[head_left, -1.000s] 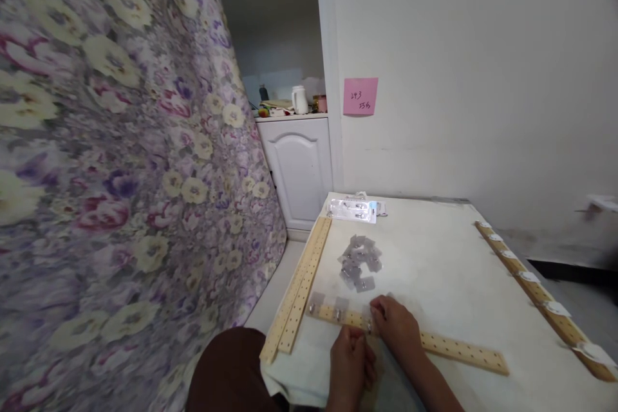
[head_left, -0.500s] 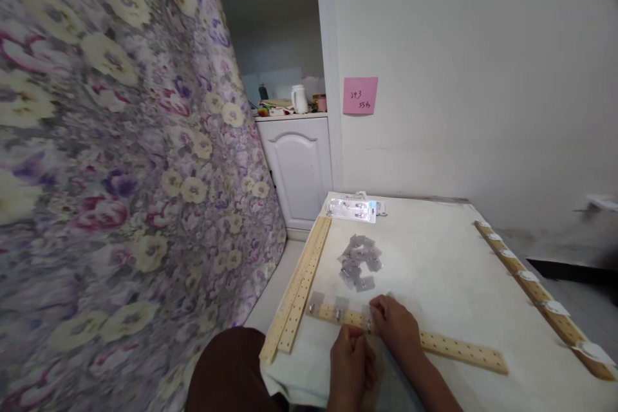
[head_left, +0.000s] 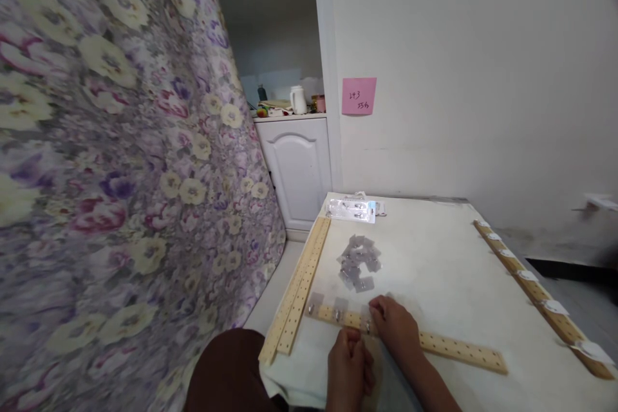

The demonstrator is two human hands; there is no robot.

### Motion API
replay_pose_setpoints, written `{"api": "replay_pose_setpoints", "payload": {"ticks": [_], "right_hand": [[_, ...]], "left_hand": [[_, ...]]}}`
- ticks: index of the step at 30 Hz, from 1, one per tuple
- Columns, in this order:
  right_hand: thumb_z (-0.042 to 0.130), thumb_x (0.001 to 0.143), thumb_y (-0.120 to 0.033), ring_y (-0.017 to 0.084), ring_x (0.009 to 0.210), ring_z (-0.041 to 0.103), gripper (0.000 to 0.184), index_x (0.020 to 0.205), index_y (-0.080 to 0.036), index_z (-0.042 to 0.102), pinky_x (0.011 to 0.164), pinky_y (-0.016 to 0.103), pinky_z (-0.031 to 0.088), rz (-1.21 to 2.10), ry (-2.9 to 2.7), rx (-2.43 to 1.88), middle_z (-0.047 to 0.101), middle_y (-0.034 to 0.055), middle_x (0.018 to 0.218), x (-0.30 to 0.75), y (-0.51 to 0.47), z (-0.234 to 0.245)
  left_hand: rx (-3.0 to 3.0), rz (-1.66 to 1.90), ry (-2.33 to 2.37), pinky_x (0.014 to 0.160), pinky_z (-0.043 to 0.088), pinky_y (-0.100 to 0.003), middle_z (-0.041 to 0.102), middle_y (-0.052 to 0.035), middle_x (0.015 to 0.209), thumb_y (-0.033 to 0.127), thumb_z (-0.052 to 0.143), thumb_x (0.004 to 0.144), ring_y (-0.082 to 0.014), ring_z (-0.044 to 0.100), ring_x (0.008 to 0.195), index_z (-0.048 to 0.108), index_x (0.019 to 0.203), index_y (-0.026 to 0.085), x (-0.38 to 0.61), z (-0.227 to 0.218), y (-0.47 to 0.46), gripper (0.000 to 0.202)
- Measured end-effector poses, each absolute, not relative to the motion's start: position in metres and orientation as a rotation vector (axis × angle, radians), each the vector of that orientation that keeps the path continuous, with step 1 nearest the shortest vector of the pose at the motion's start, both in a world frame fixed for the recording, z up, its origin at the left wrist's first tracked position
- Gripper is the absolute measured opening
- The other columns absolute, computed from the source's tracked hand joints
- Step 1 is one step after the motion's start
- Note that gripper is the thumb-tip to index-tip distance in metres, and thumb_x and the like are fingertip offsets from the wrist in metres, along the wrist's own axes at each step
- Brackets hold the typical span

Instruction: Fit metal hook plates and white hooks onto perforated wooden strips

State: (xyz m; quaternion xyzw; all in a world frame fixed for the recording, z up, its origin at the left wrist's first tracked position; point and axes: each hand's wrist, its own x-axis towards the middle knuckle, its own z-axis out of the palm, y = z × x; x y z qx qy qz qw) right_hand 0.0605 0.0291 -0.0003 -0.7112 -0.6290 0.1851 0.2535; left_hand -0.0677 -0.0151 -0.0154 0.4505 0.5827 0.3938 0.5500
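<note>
A pale wooden strip with rows of holes (head_left: 463, 349) lies across the near part of the table. Along its left half sit three see-through grey plastic squares with small shiny metal pieces; the third plastic square (head_left: 367, 315) is beside my right hand. My right hand (head_left: 396, 327) reaches over the strip, its thumb and fingers pinched at that square's right edge. Just below the strip, my left hand (head_left: 346, 360) is closed, fingers curled inward close to the same metal piece. What its fingers hold, if anything, is hidden. Behind the strip lies a loose pile of similar plastic squares (head_left: 363, 284).
Two more holed wooden strips (head_left: 297, 302) lie along the table's left edge. On the right edge rests a darker wooden strip (head_left: 550, 318) with several white round pieces. Clear packaging (head_left: 350, 210) lies at the back left. A floral curtain (head_left: 145, 174) hangs at left.
Both hands stay almost in place by the third plastic square. The view has shifted very slightly; nothing else visibly differs.
</note>
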Motion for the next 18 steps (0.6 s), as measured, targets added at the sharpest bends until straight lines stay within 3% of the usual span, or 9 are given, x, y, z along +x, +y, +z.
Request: {"api": "replay_pose_setpoints", "payload": {"ticks": [2, 4, 7, 10, 18], "right_hand": [[0.044, 0.084, -0.026, 0.016, 0.083, 0.061, 0.020, 0.085, -0.025, 0.064, 0.068, 0.024, 0.036, 0.506, -1.710, -1.928, 0.068, 0.0000, 0.086, 0.060, 0.029, -0.001], [0.044, 0.084, -0.026, 0.016, 0.083, 0.061, 0.020, 0.085, -0.025, 0.064, 0.069, 0.024, 0.036, 0.511, -1.703, -1.925, 0.068, 0.0001, 0.087, 0.060, 0.029, -0.001], [0.045, 0.084, -0.026, 0.016, 0.084, 0.061, 0.019, 0.086, -0.025, 0.064, 0.069, 0.024, 0.036, 0.515, -1.694, -1.925, 0.068, -0.0001, 0.088, 0.061, 0.029, 0.000], [0.045, 0.084, -0.027, 0.016, 0.083, 0.061, 0.019, 0.085, -0.025, 0.064, 0.068, 0.023, 0.035, 0.519, -1.701, -1.930, 0.068, -0.0002, 0.088, 0.061, 0.029, 0.000], [0.046, 0.084, -0.028, 0.015, 0.082, 0.061, 0.018, 0.084, -0.026, 0.064, 0.068, 0.023, 0.035, 0.517, -1.696, -1.938, 0.068, -0.0002, 0.088, 0.061, 0.030, -0.002]], "left_hand": [[1.246, 0.939, 1.442, 0.039, 0.033, -0.021, 0.056, 0.0056, 0.060, 0.031, 0.039, 0.084, -0.0093, 0.047, 0.040, 0.045, 0.084, 0.022, -0.073, -0.008, -0.020, 0.011], [1.499, 0.976, 1.492, 0.057, 0.043, -0.026, 0.060, 0.0013, 0.068, 0.031, 0.041, 0.085, -0.0138, 0.057, 0.059, 0.050, 0.084, 0.021, -0.079, 0.002, -0.023, 0.013], [1.743, 0.999, 1.484, 0.080, 0.043, -0.032, 0.061, -0.0050, 0.090, 0.032, 0.040, 0.089, -0.0188, 0.057, 0.087, 0.055, 0.091, 0.021, -0.082, 0.010, -0.022, 0.019], [1.813, 0.964, 1.482, 0.083, 0.042, -0.033, 0.058, -0.0063, 0.097, 0.033, 0.037, 0.090, -0.0194, 0.055, 0.092, 0.055, 0.095, 0.022, -0.080, 0.009, -0.015, 0.021], [1.825, 0.955, 1.481, 0.079, 0.042, -0.031, 0.056, -0.0045, 0.093, 0.032, 0.037, 0.091, -0.0184, 0.054, 0.086, 0.053, 0.090, 0.022, -0.076, 0.000, -0.003, 0.019]]}}
